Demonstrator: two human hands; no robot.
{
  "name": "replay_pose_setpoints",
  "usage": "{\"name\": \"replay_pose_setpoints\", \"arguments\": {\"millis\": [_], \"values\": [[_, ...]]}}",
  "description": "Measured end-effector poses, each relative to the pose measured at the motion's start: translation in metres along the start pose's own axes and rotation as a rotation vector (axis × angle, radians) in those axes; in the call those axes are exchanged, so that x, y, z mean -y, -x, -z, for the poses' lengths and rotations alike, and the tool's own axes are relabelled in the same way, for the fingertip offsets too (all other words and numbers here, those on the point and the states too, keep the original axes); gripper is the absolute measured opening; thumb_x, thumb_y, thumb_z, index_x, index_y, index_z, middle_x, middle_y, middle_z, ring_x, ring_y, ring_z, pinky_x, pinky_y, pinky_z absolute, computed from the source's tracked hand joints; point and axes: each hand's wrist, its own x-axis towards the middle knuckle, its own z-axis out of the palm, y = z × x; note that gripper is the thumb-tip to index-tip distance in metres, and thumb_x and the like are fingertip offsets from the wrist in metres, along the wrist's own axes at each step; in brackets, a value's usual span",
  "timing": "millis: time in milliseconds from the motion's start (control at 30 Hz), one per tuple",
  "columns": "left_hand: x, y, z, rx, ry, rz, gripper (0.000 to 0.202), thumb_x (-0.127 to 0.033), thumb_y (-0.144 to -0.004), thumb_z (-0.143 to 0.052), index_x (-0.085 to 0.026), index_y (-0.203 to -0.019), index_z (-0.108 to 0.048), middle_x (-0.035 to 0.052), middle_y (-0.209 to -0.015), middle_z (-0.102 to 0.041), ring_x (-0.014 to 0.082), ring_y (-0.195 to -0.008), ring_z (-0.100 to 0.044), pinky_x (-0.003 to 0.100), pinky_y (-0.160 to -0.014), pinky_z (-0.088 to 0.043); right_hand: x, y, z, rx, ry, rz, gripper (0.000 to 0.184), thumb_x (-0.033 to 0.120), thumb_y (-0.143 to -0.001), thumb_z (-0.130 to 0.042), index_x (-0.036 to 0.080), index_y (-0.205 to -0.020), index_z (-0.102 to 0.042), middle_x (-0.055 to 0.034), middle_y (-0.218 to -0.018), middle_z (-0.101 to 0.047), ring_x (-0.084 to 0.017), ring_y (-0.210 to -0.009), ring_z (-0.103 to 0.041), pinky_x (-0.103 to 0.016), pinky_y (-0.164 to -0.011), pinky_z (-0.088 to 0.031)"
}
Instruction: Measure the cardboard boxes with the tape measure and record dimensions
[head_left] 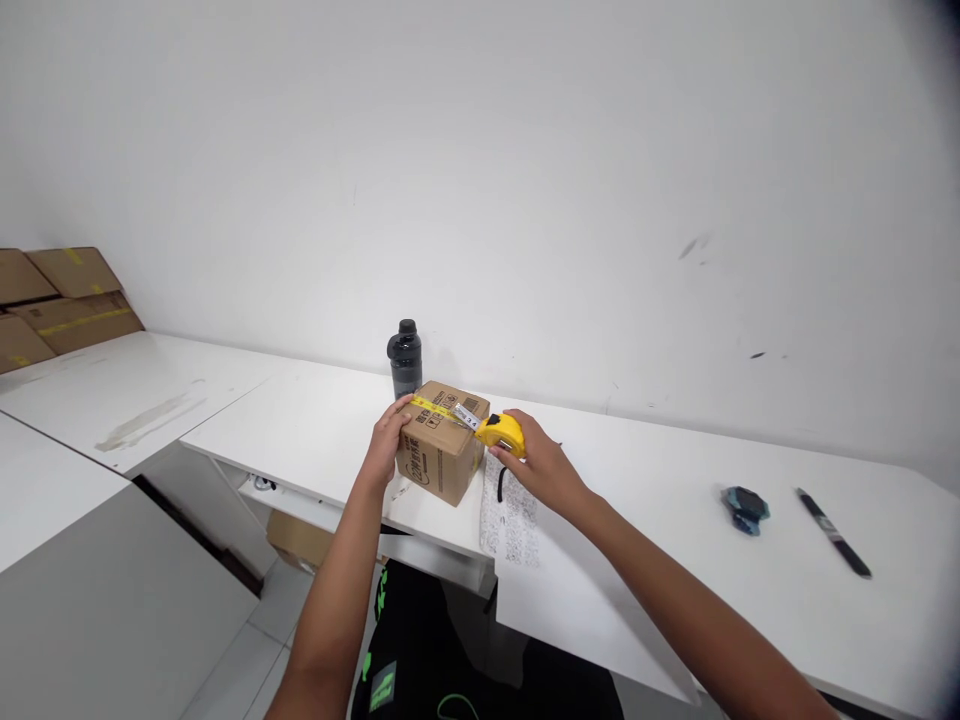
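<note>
A small brown cardboard box (441,468) with dark print sits on the white desk, in the middle of the head view. My left hand (387,442) is closed against its left side, fingertips at the top edge where the measuring blade ends. Whether those fingers pinch the blade's tip I cannot make out. The yellow blade (433,404) lies across the top of the box. At the right edge of the box, my right hand (546,468) grips a yellow tape measure (502,432), from which the blade extends.
Behind the box stands a dark shaker bottle (406,362). A sheet of paper with writing (516,530) lies under my right arm. Farther right are a blue-black watch-like object (746,508) and a black pen (834,532). Cardboard boxes (71,300) are stacked far left.
</note>
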Motion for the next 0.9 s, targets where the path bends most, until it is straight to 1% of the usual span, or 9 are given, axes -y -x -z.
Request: {"name": "replay_pose_setpoints", "arguments": {"millis": [200,367,500,600,900], "values": [[0.000,0.000,0.000,-0.001,-0.001,0.007,0.053,-0.033,-0.074,-0.060,-0.021,-0.125,-0.062,0.0047,-0.121,-0.066,0.0214,-0.101,-0.059,0.028,-0.084,-0.044,-0.001,0.000,0.000,-0.010,-0.028,0.002,0.049,0.042,-0.089,-0.052,0.026,-0.133,-0.037,-0.0083,-0.132,-0.053,-0.024,-0.107,-0.059,-0.038,-0.087,-0.048],[0.001,0.000,0.000,-0.006,-0.005,0.024,0.054,-0.033,-0.074,-0.060,-0.022,-0.126,-0.061,0.0046,-0.120,-0.066,0.0205,-0.098,-0.059,0.027,-0.079,-0.045,-0.003,0.003,-0.006,-0.056,-0.049,-0.032,0.052,0.048,-0.087,-0.055,0.026,-0.131,-0.039,-0.0083,-0.129,-0.055,-0.025,-0.103,-0.061,-0.039,-0.083,-0.050],[0.001,0.001,0.000,-0.003,0.007,0.007,0.052,-0.033,-0.074,-0.061,-0.022,-0.125,-0.062,0.0048,-0.122,-0.065,0.0207,-0.101,-0.059,0.028,-0.081,-0.045,-0.005,0.007,-0.013,-0.100,-0.099,-0.085,0.052,0.051,-0.085,-0.058,0.026,-0.127,-0.041,-0.0064,-0.118,-0.061,-0.024,-0.098,-0.062,-0.038,-0.081,-0.050],[0.000,0.002,0.000,0.002,0.001,-0.001,0.051,-0.034,-0.075,-0.060,-0.023,-0.124,-0.062,0.0046,-0.123,-0.065,0.0209,-0.102,-0.059,0.028,-0.082,-0.046,-0.006,0.008,-0.017,-0.110,-0.139,-0.120,0.052,0.052,-0.084,-0.059,0.026,-0.125,-0.042,-0.0055,-0.113,-0.063,-0.024,-0.093,-0.063,-0.037,-0.077,-0.050],[0.000,0.001,-0.001,-0.002,-0.011,-0.013,0.054,-0.034,-0.074,-0.060,-0.020,-0.126,-0.061,0.0062,-0.125,-0.064,0.0235,-0.106,-0.059,0.031,-0.086,-0.047,-0.007,0.009,-0.022,-0.130,-0.190,-0.143,0.052,0.053,-0.082,-0.060,0.024,-0.121,-0.044,-0.0067,-0.110,-0.063,-0.024,-0.092,-0.063,-0.037,-0.076,-0.050]]}}
